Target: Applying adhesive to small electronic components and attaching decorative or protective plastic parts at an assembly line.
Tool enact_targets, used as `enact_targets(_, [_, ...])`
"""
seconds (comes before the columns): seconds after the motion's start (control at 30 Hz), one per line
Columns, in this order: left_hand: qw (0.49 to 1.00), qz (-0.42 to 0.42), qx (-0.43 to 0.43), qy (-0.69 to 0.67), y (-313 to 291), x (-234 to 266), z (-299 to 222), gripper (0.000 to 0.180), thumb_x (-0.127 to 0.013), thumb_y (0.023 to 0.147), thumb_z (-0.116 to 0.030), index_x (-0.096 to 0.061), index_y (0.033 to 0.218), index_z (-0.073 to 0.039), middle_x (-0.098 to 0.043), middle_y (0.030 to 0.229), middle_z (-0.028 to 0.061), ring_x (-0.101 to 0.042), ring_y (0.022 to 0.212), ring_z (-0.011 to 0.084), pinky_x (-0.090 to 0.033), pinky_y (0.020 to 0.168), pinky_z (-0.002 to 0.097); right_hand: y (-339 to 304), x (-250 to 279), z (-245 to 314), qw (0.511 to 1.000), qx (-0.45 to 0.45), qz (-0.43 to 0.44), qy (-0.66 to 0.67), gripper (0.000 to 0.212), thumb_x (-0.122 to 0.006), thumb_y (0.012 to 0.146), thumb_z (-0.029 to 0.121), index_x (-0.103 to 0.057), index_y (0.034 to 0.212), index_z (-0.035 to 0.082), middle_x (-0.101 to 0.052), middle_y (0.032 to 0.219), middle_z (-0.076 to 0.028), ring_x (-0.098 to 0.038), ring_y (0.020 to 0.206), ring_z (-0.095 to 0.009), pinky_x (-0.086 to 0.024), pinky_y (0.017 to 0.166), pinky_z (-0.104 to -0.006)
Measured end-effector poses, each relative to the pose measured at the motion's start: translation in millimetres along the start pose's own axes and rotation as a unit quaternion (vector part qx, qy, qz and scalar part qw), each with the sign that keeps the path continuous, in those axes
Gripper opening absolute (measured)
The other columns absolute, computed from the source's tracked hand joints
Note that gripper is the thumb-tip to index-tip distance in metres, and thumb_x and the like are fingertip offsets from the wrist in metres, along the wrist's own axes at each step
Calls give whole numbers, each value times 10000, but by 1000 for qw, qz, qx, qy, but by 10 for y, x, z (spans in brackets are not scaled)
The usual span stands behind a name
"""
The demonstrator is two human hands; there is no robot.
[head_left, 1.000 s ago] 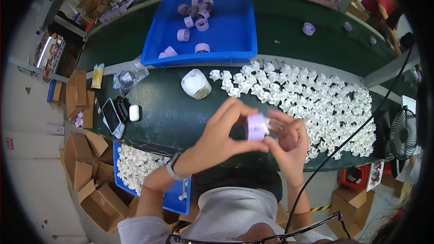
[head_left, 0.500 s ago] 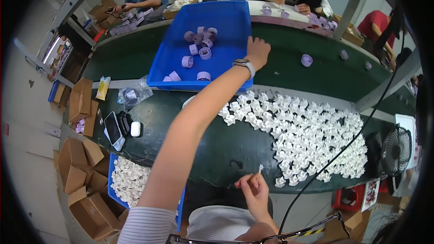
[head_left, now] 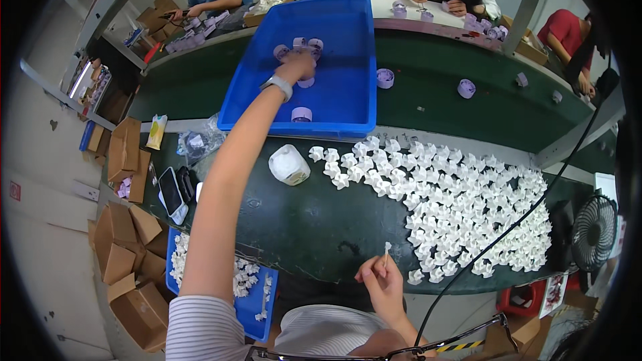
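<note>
Inside a large blue bin point(head_left: 341, 103), my left hand point(head_left: 297, 65) reaches down over a group of lilac rings point(head_left: 315, 45). Its fingers are smeared by motion, so whether they grip a ring cannot be made out. Just outside the bin's right wall stands a lone lilac ring point(head_left: 385, 78). Low over the near table edge, my right hand point(head_left: 386, 287) pinches a thin stick point(head_left: 386, 254) upright, with a white blob on its tip. To the right of that hand spread many small white star-shaped parts point(head_left: 468, 207). A white tub point(head_left: 289, 164) sits left of them.
A black cable point(head_left: 498, 230) crosses above the white parts. Phone point(head_left: 170, 187), plastic bag point(head_left: 200, 140) and yellow packet point(head_left: 156, 132) lie at left. A blue tray point(head_left: 257, 321) of white pieces is below the table edge. Fan point(head_left: 594, 232) at right; co-workers sit across the green belt point(head_left: 428, 107).
My left hand has gone from outside the bin's right wall leftward into the bin, leaving a lilac ring standing where it was. My right hand stays nearly still with the stick.
</note>
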State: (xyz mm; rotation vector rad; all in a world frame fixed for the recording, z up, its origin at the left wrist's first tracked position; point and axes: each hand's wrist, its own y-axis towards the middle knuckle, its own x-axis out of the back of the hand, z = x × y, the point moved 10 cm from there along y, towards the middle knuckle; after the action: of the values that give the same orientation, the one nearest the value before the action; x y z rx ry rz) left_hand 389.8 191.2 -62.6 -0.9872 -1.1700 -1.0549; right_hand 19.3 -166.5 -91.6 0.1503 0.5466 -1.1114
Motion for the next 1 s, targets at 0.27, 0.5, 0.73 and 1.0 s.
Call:
enact_targets(0.27, [977,-87,-97,-171,-452,93,-160,513,-622,803,-98,-419,1253,42,-576,1101,282,-552,1043,434,-452,883,458,118,162,-175,995,-47,0,-86,374,-290,995,384,-375,769,99,-421,653,-9,-337,604,-73,-257,544,-215])
enact_targets(0.5, [919,-295,-152,-214,-1142,987,-245,401,-674,796,-149,-558,1129,41,-626,1021,198,-617,930,313,-475,814,366,263,137,177,991,-26,-15,-133,299,-381,1003,248,-576,942,30,-474,612,25,-388,545,-32,-299,512,-177])
enact_targets(0.73, [688,-120,-137,-702,-2452,1384,-556,282,-609,898,-148,-564,1125,13,-624,1027,74,-587,929,130,-457,849,259,273,255,298,995,7,-48,-88,237,-458,976,183,-558,1095,5,-607,676,-51,-485,578,-59,-344,536,-191])
enact_targets(1.0, [558,14,-102,-823,-3693,593,-1037,532,-719,688,116,-485,1157,22,-486,1146,78,-518,1090,174,-490,901,299,198,156,667,958,164,-111,-205,115,-636,842,-11,-633,957,-6,-633,813,-73,-528,664,-86,-421,609,-202])
